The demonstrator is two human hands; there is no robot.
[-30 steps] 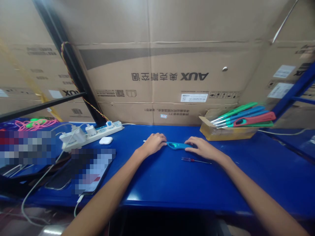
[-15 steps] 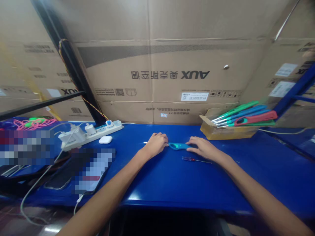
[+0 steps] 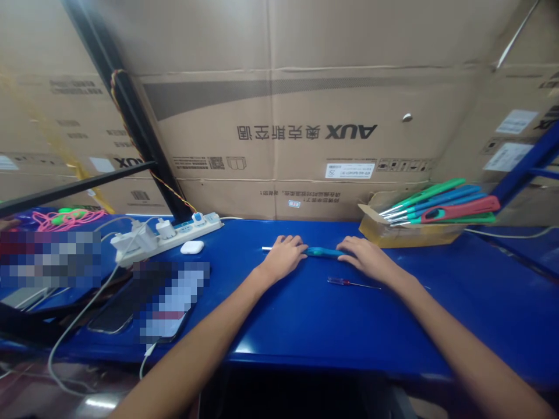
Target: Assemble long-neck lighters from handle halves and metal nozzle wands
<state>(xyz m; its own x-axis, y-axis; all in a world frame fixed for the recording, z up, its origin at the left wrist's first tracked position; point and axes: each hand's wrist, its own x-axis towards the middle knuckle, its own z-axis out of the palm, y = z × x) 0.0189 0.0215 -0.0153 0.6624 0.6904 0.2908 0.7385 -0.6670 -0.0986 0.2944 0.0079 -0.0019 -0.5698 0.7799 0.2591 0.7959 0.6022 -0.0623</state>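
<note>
A blue long-reach lighter (image 3: pixel 325 252) lies crosswise over the table, turned so that its narrow side faces up. My left hand (image 3: pixel 285 257) is closed around its front part, and the tip of the metal tube (image 3: pixel 266 249) sticks out to the left. At the handle's right end, the fingers of my right hand (image 3: pixel 365 259) are closed on it, with the thumb on the near side. Just below lies a small screwdriver (image 3: pixel 349 283) with a clear purplish handle and a thin shaft pointing right; neither hand touches it.
A cardboard box (image 3: pixel 406 235) of several green, blue and red lighters stands at the back right. On the left are a white power strip (image 3: pixel 174 235) with chargers, a white earbud case (image 3: pixel 192 247) and a phone (image 3: pixel 174 308) on a cable. Large cardboard (image 3: pixel 305 105) walls off the back.
The lighter has rolled about its length between my hands, so its trigger opening no longer faces me. The whole view has shifted slightly. The screwdriver stays in place.
</note>
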